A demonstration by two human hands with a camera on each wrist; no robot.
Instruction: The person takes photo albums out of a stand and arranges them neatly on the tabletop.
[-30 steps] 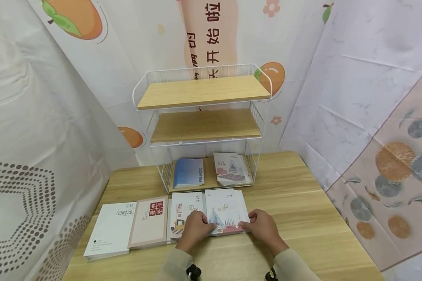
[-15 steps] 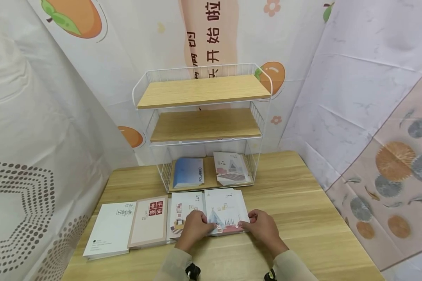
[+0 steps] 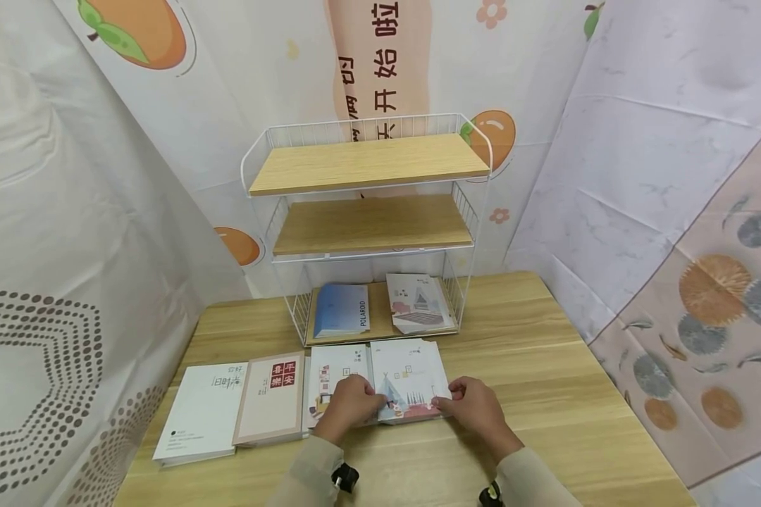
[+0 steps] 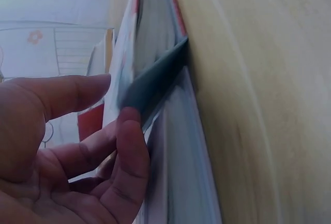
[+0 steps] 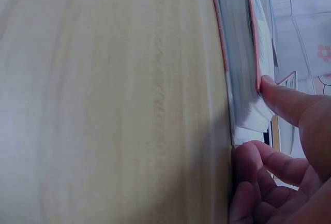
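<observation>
A white photo album (image 3: pixel 411 380) with a tent drawing lies on the table, its thick page block (image 5: pixel 240 53) facing me. My right hand (image 3: pixel 478 408) pinches its near right corner, thumb on the cover and fingers curled at the lower edge. My left hand (image 3: pixel 351 403) is at its left side, over the neighbouring album (image 3: pixel 336 370) with a house drawing. In the left wrist view the thumb stands apart from the loosely bent fingers, whose tips are right at the album's tilted dark spine (image 4: pixel 155 81).
A pink-beige album (image 3: pixel 268 408) and a white album (image 3: pixel 199 412) continue the row leftward. Behind stands a white wire shelf (image 3: pixel 368 162) with wooden boards. Its bottom board carries a blue album (image 3: pixel 341 310) and another white album (image 3: pixel 418 303). Wooden table (image 3: pixel 577 422) extends to the right.
My left hand has eased slightly left and its thumb has come off the tent album's cover. The right hand and the albums stay nearly where they were.
</observation>
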